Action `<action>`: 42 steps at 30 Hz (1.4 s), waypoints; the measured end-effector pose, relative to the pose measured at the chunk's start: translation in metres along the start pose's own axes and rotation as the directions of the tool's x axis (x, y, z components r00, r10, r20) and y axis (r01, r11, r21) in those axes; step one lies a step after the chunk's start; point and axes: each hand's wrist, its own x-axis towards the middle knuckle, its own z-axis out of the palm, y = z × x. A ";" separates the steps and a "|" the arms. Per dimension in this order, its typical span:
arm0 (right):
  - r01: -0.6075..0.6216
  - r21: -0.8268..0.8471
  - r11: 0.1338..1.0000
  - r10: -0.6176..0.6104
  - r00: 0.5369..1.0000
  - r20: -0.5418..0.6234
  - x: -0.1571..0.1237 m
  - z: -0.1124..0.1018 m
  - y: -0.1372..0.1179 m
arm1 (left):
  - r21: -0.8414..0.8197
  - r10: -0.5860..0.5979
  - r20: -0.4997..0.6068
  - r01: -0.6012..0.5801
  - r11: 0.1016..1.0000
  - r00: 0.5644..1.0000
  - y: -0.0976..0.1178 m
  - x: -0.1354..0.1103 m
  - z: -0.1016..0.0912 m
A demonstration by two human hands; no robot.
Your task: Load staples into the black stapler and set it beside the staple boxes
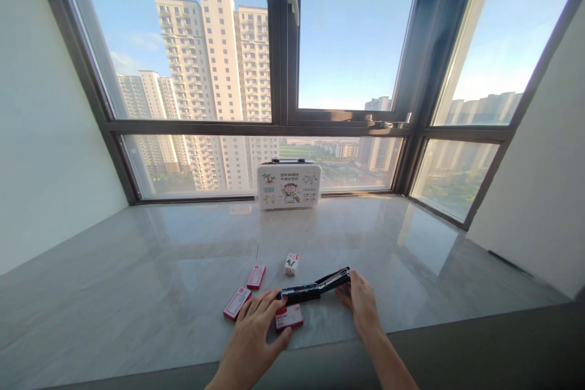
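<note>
A black stapler (pixel 301 291) is swung open, its two arms spread into a wide shallow angle above the sill. My left hand (pixel 256 332) has its fingertips at the stapler's left end, with the thumb lower down beside a red-and-white small box (pixel 289 317). My right hand (pixel 363 304) pinches the raised right end between thumb and fingers. Two more red-and-white boxes, one (pixel 237 303) partly behind my left fingers and another (pixel 256 276) farther off, lie to the left. Beyond the stapler stands a small white box (pixel 291 264) with a black picture on it.
The grey marble sill (pixel 159 292) ends at a front edge close to my wrists. A white case (pixel 289 186) with cartoon prints and a dark handle stands upright against the window. Dark window frames (pixel 283 128) and side walls enclose the sill.
</note>
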 end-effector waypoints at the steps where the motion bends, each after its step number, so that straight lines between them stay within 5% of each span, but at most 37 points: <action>1: -0.023 0.004 1.000 0.023 1.000 -0.015 -0.001 -0.009 0.003 | -0.019 0.004 0.005 -0.004 1.000 1.000 -0.001 0.000 0.000; 5: -0.060 -0.003 0.998 0.060 0.995 -0.083 -0.009 -0.027 0.008 | -0.119 0.014 -0.018 -0.016 0.993 1.000 -0.007 -0.003 -0.002; 8: -0.041 -0.226 0.973 0.012 0.992 -0.127 -0.025 -0.024 0.009 | -0.156 0.000 -0.051 -0.008 0.988 0.999 -0.011 -0.008 -0.004; 11: 0.109 -0.567 0.816 -0.023 0.987 0.157 -0.046 -0.005 0.010 | -0.135 -0.033 -0.042 0.027 0.991 0.999 -0.006 -0.010 -0.005; 13: 0.229 -0.650 0.724 0.037 0.929 0.368 -0.057 0.014 0.009 | -0.132 -0.043 -0.019 0.040 0.990 0.999 0.001 -0.009 -0.005; 15: 0.273 -0.669 0.692 0.076 0.893 0.443 -0.061 0.030 0.010 | -0.149 -0.049 0.000 0.048 0.988 0.999 0.008 -0.004 -0.004; 18: 0.276 -0.688 0.671 0.073 0.899 0.431 -0.057 0.038 0.012 | -0.190 -0.063 0.027 0.067 0.980 0.998 0.011 0.003 -0.005; 23: 0.269 -0.725 0.634 0.072 0.913 0.401 -0.045 0.015 0.007 | -0.254 -0.028 0.048 0.039 0.967 0.998 0.004 0.008 -0.010; 29: 0.342 -0.812 0.472 -0.044 0.929 0.366 -0.050 0.017 -0.022 | -0.262 -0.031 0.011 0.033 0.965 0.999 0.003 0.008 -0.008; 34: 0.423 -0.686 0.592 -0.059 0.872 0.486 -0.059 0.053 -0.020 | -0.224 -0.044 -0.012 0.041 0.974 0.999 0.002 0.009 -0.001; 38: 0.292 -0.553 0.780 -0.005 0.887 0.461 -0.062 0.083 0.001 | -0.243 -0.070 0.012 0.071 0.967 0.997 0.000 0.012 -0.001; 42: 0.232 -0.503 0.833 0.020 0.895 0.445 -0.059 0.105 0.007 | -0.266 -0.053 0.018 0.056 0.962 0.998 -0.004 0.015 0.002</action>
